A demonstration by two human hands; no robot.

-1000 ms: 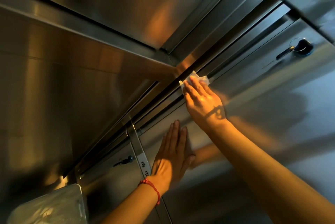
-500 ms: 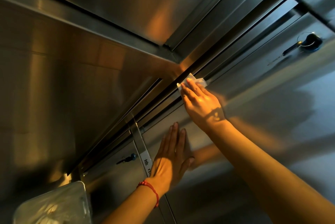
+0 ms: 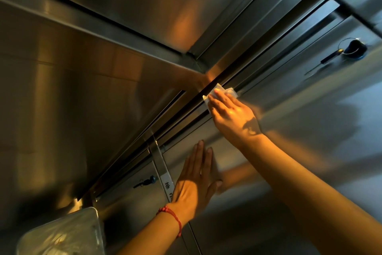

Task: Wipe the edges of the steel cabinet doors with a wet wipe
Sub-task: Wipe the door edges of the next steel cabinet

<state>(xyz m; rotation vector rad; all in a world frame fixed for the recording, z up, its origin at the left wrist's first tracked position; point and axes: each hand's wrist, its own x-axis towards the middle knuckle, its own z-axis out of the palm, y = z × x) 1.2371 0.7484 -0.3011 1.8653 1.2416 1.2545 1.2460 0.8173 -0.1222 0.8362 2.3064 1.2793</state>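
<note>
Nearest me, a plastic-lined bin sat at my lower left. My left hand, a red string bracelet on its wrist, lay flat with straight fingers against the steel cabinet door, beside a labelled strip. Farther up and well apart from it, my right hand pressed the wet wipe with straight fingers onto the door's top edge, beside the dark gap. Beyond, a key hung in the lock.

- A commercial kitchen or storage room is showing here: brushed stainless-steel cabinet doors are filling the view.
- Keys are sitting in door locks; a label strip is marking a divider.
</note>
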